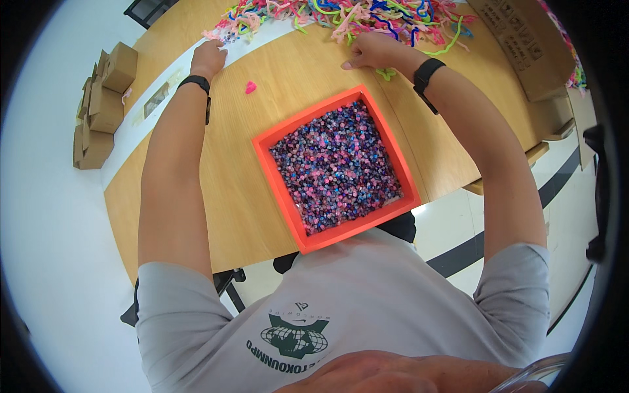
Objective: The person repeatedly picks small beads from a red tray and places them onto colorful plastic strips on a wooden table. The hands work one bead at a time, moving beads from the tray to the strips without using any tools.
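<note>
At the far left part of the table, my left hand (209, 56) is beside a few small loose beads (231, 37) on a white strip; its fingertips are too small to read. My right hand (369, 50) is at the near edge of a heap of colourful fuzzy stems (388, 19), thumb pointing left; whether it holds anything is hidden. Nearer my body sits a red-orange square tray (290, 194), turned at an angle and filled with small pink, blue, purple and clear beads (339, 167). A pink piece (250, 87) lies between my left hand and the tray. A green looped stem (385, 73) lies beneath my right wrist.
Several small cardboard boxes (105, 105) stand along the table's left side. A large cardboard box (526, 44) is at the far right, with more colourful stems (575, 69) beyond it. The white strip (132, 125) runs along the wooden table (231, 196). The tray's near corner overhangs the table edge.
</note>
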### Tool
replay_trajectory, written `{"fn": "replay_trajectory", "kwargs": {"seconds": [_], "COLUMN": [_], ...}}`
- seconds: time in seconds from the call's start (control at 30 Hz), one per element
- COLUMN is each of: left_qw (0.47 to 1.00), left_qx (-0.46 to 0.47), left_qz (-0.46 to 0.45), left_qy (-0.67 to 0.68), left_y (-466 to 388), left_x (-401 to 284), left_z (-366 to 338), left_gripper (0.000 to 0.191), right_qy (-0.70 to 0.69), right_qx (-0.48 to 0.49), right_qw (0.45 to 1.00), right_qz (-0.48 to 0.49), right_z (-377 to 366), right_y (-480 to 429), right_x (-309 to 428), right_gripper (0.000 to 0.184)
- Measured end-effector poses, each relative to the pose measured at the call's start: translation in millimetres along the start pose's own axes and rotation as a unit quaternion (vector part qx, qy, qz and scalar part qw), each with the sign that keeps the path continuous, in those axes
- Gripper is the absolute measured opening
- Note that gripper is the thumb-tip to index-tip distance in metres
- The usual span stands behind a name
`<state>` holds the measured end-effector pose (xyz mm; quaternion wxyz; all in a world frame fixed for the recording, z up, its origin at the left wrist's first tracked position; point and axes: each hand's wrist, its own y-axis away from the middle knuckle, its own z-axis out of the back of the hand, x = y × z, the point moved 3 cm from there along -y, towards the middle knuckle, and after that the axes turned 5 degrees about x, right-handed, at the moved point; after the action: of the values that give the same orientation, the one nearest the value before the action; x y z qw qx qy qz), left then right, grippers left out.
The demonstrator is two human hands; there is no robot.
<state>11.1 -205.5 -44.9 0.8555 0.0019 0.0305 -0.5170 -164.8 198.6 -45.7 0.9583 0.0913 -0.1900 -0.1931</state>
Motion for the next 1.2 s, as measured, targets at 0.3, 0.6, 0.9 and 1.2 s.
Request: {"fn": "replay_trajectory", "kwargs": {"seconds": [0.3,0.6,0.9,1.2], "left_qw": [0.998,0.998,0.999,0.999], "left_qx": [0.057,0.051,0.041,0.031], "left_qz": [-0.009,-0.040,-0.021,-0.041], "left_qy": [-0.026,-0.028,-0.020,0.012], "left_y": [-55,-78,-79,-75], "left_x": [7,9,7,7], "left_z": [-14,-22,-20,-27], "left_gripper": [0.050,0.043,0.034,0.029], "right_qy": [-0.006,-0.043,-0.080,-0.091], "right_qx": [-0.010,-0.014,-0.002,0.009], "right_qw": [1.000,0.999,0.997,0.996], "right_qz": [0.001,0.004,-0.005,-0.021], "right_z": [-2,-2,0,5], "right_y": [-2,-1,-2,1], "right_x": [-1,-2,-1,4], "right_gripper": [0.056,0.053,0.051,0.050]}}
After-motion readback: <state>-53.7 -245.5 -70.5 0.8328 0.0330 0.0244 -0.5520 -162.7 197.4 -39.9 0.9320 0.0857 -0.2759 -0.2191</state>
